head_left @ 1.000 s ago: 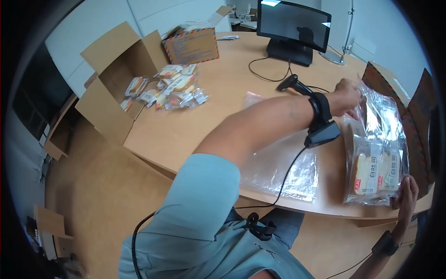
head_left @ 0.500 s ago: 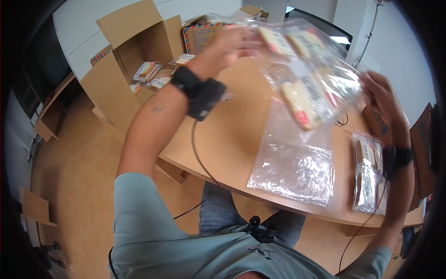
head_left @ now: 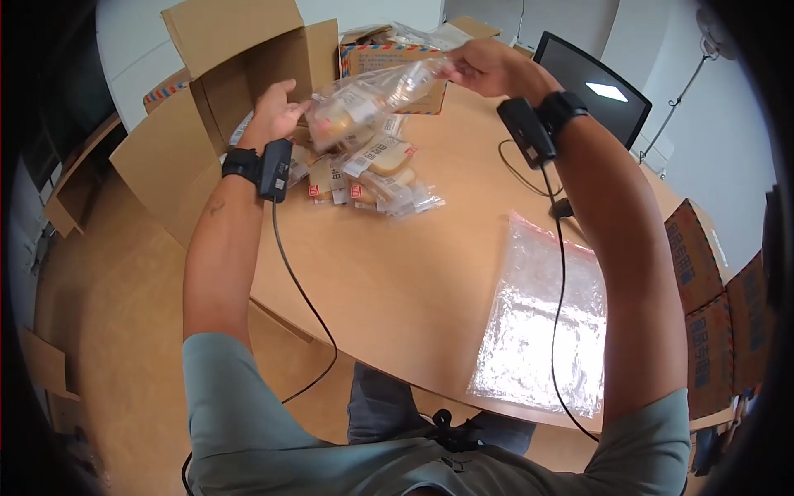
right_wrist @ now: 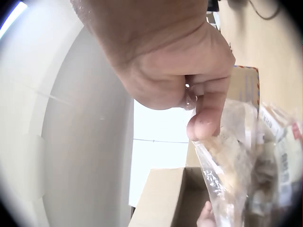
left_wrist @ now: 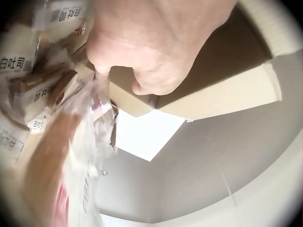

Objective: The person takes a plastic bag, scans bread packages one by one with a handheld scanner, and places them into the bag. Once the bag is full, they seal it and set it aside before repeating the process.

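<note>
The right hand [head_left: 488, 68] pinches one end of a clear plastic bag [head_left: 389, 89]; its curled fingers [right_wrist: 206, 125] and thumb grip the plastic in the right wrist view. Wrapped bread [head_left: 343, 116] lies at the bag's lower left end. Beside that end is the left hand [head_left: 277, 114], its fingers touching the plastic and its thumb raised apart, as the left wrist view also shows of the hand [left_wrist: 151, 42]. Below the bag, a pile of wrapped bread packs [head_left: 385, 157] rests on the table.
An open cardboard box [head_left: 157, 157] stands at the left, with a striped-edge box [head_left: 426, 103] behind the pile. A flat clear bag [head_left: 542, 331] lies at the table's front right. A monitor [head_left: 591, 91] stands behind, and more cartons [head_left: 703, 314] are at the far right.
Both hands have carried the filled bag from the right side to above the bread pile at the left. The left hand's thumb now stands apart from the bag.
</note>
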A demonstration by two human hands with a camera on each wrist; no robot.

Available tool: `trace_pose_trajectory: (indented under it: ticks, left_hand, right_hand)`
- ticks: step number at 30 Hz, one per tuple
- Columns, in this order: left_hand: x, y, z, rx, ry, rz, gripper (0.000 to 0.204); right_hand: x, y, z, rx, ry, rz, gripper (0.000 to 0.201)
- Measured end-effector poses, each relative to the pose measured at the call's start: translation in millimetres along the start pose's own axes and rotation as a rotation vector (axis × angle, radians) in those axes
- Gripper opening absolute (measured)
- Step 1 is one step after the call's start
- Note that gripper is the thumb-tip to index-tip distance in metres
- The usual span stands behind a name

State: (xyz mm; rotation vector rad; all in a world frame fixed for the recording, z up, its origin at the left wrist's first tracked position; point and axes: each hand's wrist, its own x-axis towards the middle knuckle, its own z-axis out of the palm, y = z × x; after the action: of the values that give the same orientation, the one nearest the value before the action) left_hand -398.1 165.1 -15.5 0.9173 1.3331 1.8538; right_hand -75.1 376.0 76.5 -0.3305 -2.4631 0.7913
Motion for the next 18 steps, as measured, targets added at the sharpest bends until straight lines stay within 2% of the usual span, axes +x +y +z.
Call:
trace_pose_trajectory:
  ticks: [1,2,3,5,6,7,9,10,11,12,13,14,15,16,17,18]
  left_hand:
    - [-8.8,10.4,6.3,-0.25,0.076,-0.11,0.081]
    - [-20.9,19.3,13.1,-0.079,0.053,-0.127,0.096]
    - [-35.1,23.2,15.7,-0.076,0.056,-0.137,0.096]
    - [-65.8,28.4,17.3,0.186,-0.167,-0.063,0.103]
    - [-81.1,30.3,15.8,0.274,-0.29,-0.036,0.107]
    - [-92.9,25.7,16.3,0.286,-0.291,-0.043,0.107]
    - [-115.5,17.6,24.2,0.538,-0.45,0.084,0.101]
    - [-124.0,9.6,29.3,0.559,-0.454,0.074,0.101]
    - [-130.6,-2.8,34.6,0.827,-0.449,0.389,0.093]
    - [-134.4,-10.7,37.9,1.083,-0.436,0.715,0.085]
    - [-135.6,-13.3,39.8,1.1,-0.447,0.711,0.085]
    - [-136.5,-14.7,42.5,1.144,-0.346,0.7,0.072]
    - [-136.1,-14.4,44.5,1.182,-0.243,0.691,0.06]
    - [-131.4,-8.2,42.4,1.187,-0.249,0.696,0.06]
    - [-121.9,3.0,36.8,1.151,-0.214,0.661,0.051]
    - [-112.0,14.8,33.8,1.114,-0.179,0.627,0.044]
  right_hand:
    - [22.6,44.7,-3.1,-0.557,-0.201,-0.603,0.021]
    - [35.3,68.7,0.7,-0.583,-0.129,-0.572,0.023]
    - [34.3,65.7,9.6,-0.574,-0.132,-0.567,0.023]
    - [36.5,37.6,34.4,-0.058,0.008,-0.258,0.023]
    - [44.4,32.6,42.4,0.209,0.033,-0.001,0.023]
    - [41.3,10.0,52.5,0.222,0.039,0.001,0.023]
    - [20.7,-41.9,71.8,0.998,0.292,0.487,0.025]
    - [31.1,-26.9,73.8,1.088,0.3,0.499,0.025]
    - [28.5,-20.8,77.1,1.11,0.306,0.498,0.025]
    - [24.8,-15.1,78.4,1.115,0.23,0.328,0.022]
    - [20.0,-11.4,78.7,1.11,0.158,0.156,0.021]
    - [11.1,-21.1,80.2,1.095,0.09,-0.016,0.024]
    - [-1.8,-30.3,76.5,1.103,0.099,-0.021,0.024]
    - [-30.1,-72.0,71.2,1.222,0.046,0.09,0.024]
    - [-46.7,-98.4,66.7,1.335,-0.01,0.201,0.025]
    - [-41.7,-96.1,62.5,1.332,-0.003,0.194,0.025]
